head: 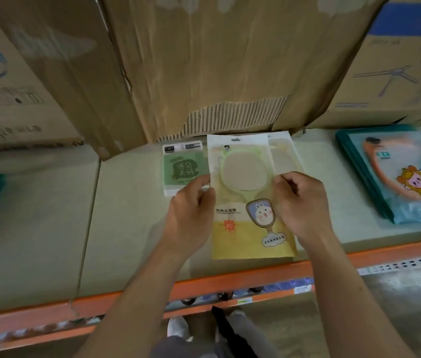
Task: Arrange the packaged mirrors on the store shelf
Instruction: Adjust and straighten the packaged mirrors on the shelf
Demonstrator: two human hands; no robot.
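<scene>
Both hands close on one packaged mirror [245, 228], one at each long edge. The left hand [194, 210] curls its fingers onto the left edge about halfway up the pack. The right hand [299, 202] curls its fingers onto the right edge at much the same height, so the pack spans the gap between them.

The hang-hole end points away from the wrists and the yellow printed end lies back between the forearms. Whether the pack rests flat on the shelf [126, 202] or is lifted slightly off it cannot be told. Through the clear window a round, green-framed hand mirror shows between the two sets of fingertips. A printed cartoon rabbit mirror sits just beside the heel of the right hand.

Just beyond the right hand's knuckles, a second package [285, 156] of the same kind sticks out from under the first, offset to the right. Just beyond the left hand's fingertips lies a smaller green package [185, 167] with a white header, its near edge hidden by those fingers.

Well to the right of the right hand lies a teal package [395, 177] with a cartoon figure. Cardboard boxes [217, 60] stand beyond both hands at the back. An orange rail [230, 280] runs beneath the forearms.
</scene>
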